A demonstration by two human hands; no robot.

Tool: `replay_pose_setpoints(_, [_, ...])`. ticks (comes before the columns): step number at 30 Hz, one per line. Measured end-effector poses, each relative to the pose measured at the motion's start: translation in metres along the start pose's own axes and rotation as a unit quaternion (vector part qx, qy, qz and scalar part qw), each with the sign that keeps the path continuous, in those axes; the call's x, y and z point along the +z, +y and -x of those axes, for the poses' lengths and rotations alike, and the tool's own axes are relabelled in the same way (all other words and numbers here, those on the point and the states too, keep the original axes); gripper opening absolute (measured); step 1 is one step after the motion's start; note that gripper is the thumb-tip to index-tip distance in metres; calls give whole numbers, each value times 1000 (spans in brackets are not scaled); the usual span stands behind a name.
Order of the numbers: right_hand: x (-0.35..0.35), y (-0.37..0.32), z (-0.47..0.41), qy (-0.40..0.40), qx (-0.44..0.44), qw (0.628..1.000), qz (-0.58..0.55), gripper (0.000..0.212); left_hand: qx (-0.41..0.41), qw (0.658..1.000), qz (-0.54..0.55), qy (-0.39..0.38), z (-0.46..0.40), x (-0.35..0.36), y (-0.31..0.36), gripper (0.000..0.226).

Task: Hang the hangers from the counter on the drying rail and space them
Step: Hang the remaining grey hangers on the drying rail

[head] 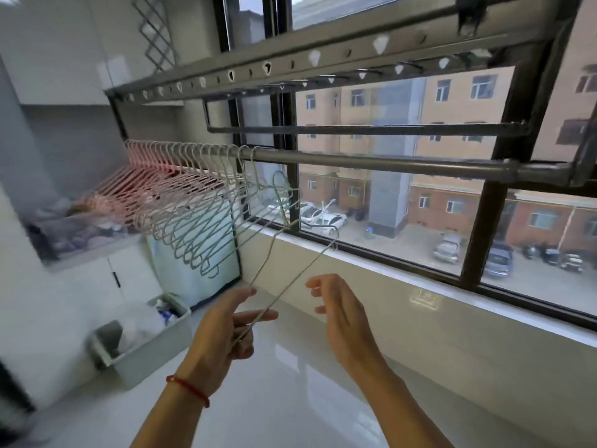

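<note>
My left hand (pixel 226 328) grips one end of a thin pale wire hanger (pixel 292 273), which slants up and to the right toward the window, its hook near the sill. My right hand (pixel 339 313) is beside it, fingers apart, holding nothing. Above, a grey drying rail (pixel 387 163) runs across the window. Several hangers (pixel 181 202), pink at the left and pale green at the right, hang bunched close together on the rail's left part. The rail's right part is bare.
A white glossy counter (pixel 290 383) lies under my hands. A grey bin (pixel 142 344) with bottles sits at the left. Higher rack bars (pixel 290 59) with holes cross overhead. The window frame (pixel 484 227) and sill stand behind.
</note>
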State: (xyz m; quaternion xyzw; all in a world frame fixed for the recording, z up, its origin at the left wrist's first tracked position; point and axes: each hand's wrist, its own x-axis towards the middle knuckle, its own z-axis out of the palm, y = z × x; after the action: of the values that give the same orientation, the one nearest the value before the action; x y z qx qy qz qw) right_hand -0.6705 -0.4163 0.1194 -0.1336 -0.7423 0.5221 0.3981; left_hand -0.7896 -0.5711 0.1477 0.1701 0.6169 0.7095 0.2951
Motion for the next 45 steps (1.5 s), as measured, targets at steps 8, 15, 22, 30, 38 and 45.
replay_pose_setpoints(8, [27,5,-19,9,-32,999,22,38,43,999,-4,-7,-47,-12,53,35])
replay_pose_setpoints(15, [24,13,-21,9,-18,997,79,27,36,999,-15,-13,-91,-11,72,35])
replay_pose_setpoints(22, [17,22,-16,17,-11,994,111,24,23,999,-25,-4,-114,-14,59,34])
replay_pose_setpoints(30, [8,27,-10,23,0,991,131,19,11,999,-24,-21,-122,-19,53,38])
replay_pose_setpoints(38, [3,28,-3,23,2,990,137,19,13,999,-31,-30,-125,-18,52,39])
replay_pose_setpoints(45, [1,29,0,29,-2,990,139,23,10,999,-30,-40,-124,-13,52,36])
